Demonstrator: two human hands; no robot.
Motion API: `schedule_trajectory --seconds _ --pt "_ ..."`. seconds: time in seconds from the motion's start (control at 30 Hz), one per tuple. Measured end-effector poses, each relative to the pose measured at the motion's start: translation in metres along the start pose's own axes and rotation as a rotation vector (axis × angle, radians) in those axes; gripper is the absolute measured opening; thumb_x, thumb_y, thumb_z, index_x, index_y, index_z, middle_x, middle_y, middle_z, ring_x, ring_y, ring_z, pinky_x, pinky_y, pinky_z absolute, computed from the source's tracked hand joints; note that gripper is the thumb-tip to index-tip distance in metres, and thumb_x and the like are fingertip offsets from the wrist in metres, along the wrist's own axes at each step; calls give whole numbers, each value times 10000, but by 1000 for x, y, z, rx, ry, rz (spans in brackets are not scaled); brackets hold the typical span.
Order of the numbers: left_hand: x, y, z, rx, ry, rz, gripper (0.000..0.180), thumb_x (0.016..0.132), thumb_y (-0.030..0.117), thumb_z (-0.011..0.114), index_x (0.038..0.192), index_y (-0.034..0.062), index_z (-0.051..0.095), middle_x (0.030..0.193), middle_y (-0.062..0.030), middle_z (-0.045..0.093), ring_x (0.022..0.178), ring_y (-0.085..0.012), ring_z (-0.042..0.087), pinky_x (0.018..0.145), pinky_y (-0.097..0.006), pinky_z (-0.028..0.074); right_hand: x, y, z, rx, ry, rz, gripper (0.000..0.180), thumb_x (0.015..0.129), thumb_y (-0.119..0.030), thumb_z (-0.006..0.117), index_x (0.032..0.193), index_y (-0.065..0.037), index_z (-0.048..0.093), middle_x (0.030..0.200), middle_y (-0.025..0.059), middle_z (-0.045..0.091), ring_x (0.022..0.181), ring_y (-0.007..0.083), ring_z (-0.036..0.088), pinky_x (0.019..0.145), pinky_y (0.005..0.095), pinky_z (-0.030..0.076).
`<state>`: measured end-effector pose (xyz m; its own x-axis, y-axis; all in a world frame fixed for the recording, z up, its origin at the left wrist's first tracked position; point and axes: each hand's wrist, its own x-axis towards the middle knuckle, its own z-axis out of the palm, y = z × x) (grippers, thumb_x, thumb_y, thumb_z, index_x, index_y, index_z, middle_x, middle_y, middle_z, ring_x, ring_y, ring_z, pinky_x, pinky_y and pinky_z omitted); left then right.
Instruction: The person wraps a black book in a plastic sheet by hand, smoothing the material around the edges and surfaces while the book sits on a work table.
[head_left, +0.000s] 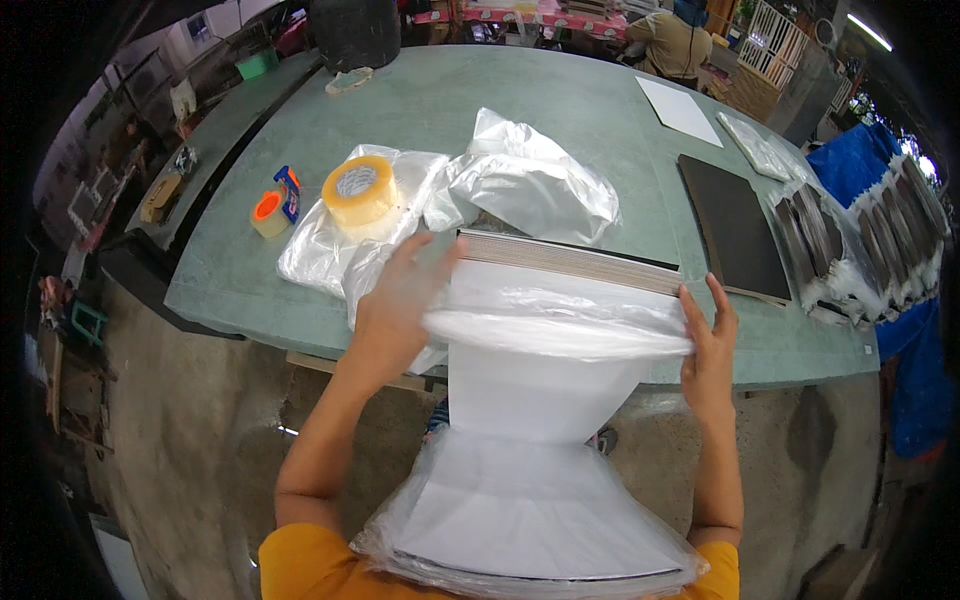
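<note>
A thick stack of white sheets (545,400) with a dark edge leans from my chest up to the table edge. A clear plastic bag (555,325) is bunched across the stack's upper part, and more plastic wraps its lower end (520,520). My left hand (395,300) grips the bag and the stack's left side. My right hand (708,340) holds the bag at the right side, fingers pointing up.
On the green table (560,100) lie a roll of yellowish tape (360,190), a small orange tape dispenser (273,208), loose clear bags (530,185), a dark board (733,225), a white sheet (678,108) and wrapped bundles (860,240) at right. A person (672,40) works at the far side.
</note>
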<state>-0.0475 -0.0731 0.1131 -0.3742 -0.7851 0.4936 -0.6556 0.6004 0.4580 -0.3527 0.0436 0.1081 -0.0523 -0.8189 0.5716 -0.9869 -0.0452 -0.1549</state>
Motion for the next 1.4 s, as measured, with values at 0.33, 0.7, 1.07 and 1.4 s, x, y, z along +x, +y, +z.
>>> schedule_trajectory --seconds 0.33,0.7,1.07,1.4 --pt "6 -12 -15 -425 -45 179 344 565 -120 554 864 28 636 800 -81 585 717 -169 545 626 -267 442 -34 23 -38 1179 -108 384 130 596 -19 705 708 -12 641 677 54 564 594 117 511 521 219 380" --pt "-188 -159 117 -1740 -1060 -1169 284 668 196 655 876 30 553 910 -65 555 706 -135 543 571 -220 436 -195 56 109 1541 -987 990 189 718 -91 568 899 -36 563 747 19 578 691 102 531 631 231 426" --pt "-114 -82 58 -94 -1003 -274 312 728 219 627 927 -16 581 886 -158 602 864 -283 567 725 -336 444 -170 46 106 555 -569 714 159 752 -123 504 845 -12 571 829 177 593 744 287 580 670 375 440" --pt "-159 -9 106 -814 -1396 -105 283 819 303 541 874 25 538 807 -103 564 807 -203 544 710 -338 426 -171 -52 100 1333 -1556 -139 753 825 -554 344 1322 -15 172 1378 191 122 1276 314 127 1022 414 130"
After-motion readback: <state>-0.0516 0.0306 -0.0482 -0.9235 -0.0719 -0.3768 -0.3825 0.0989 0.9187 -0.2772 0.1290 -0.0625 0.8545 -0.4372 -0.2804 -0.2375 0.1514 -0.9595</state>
